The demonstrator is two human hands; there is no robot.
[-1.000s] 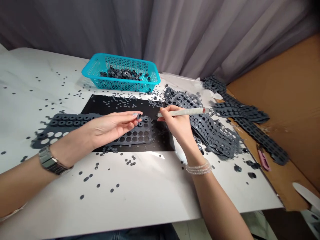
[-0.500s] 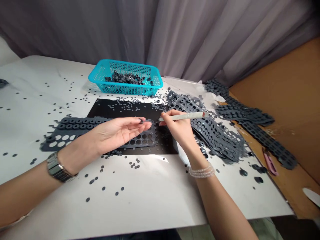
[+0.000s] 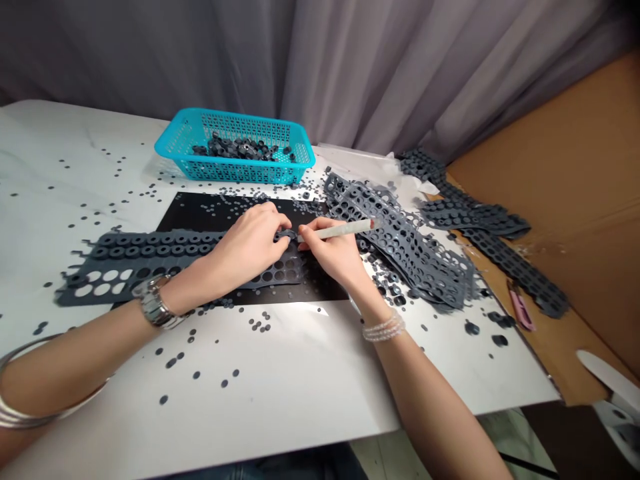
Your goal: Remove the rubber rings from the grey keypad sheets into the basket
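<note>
Far left, a metal bangle (image 3: 25,417) circles the left forearm, and a steel wristwatch (image 3: 155,301) sits on that wrist. Small dark rubber discs (image 3: 170,363) are scattered across the white surface (image 3: 75,153). Moving in, a grey rubber sheet (image 3: 150,250), punched with round holes and lined with raised buttons, lies across the left edge of a black mat (image 3: 210,207) and runs out onto the surface.

Now to the middle, where the left hand (image 3: 247,247) is curled down over the sheet's right end, fingers and thumb closing around a rubber button (image 3: 286,234). Right beside it, the right hand (image 3: 333,250) pinches a slim white pen-shaped tool (image 3: 340,230), its tip right at that button. A beaded bracelet (image 3: 383,330) wraps the right wrist.

Behind the mat sits a turquoise plastic basket (image 3: 235,127) holding a heap of dark rubber pieces. Over to the right, a pile of punched rubber sheets (image 3: 400,240) fans out, with long rubber strips (image 3: 520,253) trailing across brown cardboard (image 3: 550,167), and a pink utility knife (image 3: 520,307) lies near them.
</note>
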